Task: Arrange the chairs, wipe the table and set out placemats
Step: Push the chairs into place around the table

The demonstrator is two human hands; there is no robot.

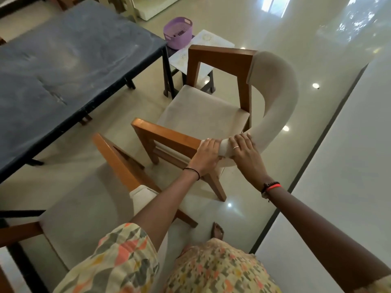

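A wooden armchair [203, 111] with a beige seat and a curved padded backrest [279, 96] stands right of the dark table [63, 68], turned at an angle to it. My left hand [206, 156] grips the near end of the backrest where it meets the wooden arm. Just to its right, my right hand [246, 154] curls over the same padded end. A second chair [84, 212] of the same kind stands at the lower left, by the table's near corner.
A purple basket [177, 32] sits on a small stool with light placemats [203, 49] beyond the table's far corner. A white wall with a dark skirting strip [330, 123] runs along the right. Glossy floor lies between chair and wall. My bare foot [218, 230] stands below the chair.
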